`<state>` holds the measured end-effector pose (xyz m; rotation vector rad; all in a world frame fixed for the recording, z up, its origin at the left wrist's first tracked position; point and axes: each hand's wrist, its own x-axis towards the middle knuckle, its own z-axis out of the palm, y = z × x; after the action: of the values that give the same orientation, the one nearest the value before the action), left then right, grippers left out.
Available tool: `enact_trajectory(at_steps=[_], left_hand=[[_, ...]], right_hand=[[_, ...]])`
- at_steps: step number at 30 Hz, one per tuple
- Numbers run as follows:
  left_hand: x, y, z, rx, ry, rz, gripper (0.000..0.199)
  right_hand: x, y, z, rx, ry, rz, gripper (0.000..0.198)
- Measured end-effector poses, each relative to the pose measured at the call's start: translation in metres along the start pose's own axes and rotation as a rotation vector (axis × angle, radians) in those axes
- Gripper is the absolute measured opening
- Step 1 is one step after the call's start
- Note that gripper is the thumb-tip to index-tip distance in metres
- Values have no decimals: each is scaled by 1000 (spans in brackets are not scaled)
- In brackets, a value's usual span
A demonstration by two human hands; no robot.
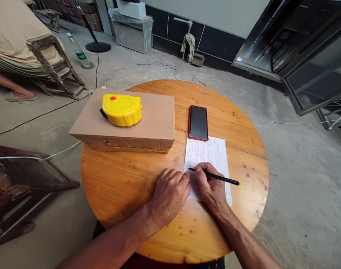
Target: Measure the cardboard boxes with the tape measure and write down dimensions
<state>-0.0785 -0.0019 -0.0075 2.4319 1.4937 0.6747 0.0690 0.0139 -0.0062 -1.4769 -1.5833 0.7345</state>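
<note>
A black pen (222,178) is pinched in my right hand (214,190), its tip on the left part of a white paper sheet (222,157). Rows of small handwritten marks fill the upper part of the sheet. My left hand (170,192) lies palm down with curled fingers on the round wooden table (117,179), its thumb side at the sheet's left edge. No object shows in it, and its palm is hidden. A phone (198,122) in a red case lies at the sheet's top edge, its screen dark.
A cardboard box (153,116) stands on the table's left part, with a yellow tape measure (122,109) on top. Beyond are a wooden step stool (57,67), a plastic bottle (78,50) and cables on the concrete floor (299,168). Another person's foot (21,91) shows at left.
</note>
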Motion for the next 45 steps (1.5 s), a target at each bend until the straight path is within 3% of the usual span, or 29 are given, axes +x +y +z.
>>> enact_trajectory(at_steps=[45], left_hand=[[0, -1, 0, -3, -14, 3, 18]], right_hand=[[0, 0, 1, -12, -6, 0, 18]])
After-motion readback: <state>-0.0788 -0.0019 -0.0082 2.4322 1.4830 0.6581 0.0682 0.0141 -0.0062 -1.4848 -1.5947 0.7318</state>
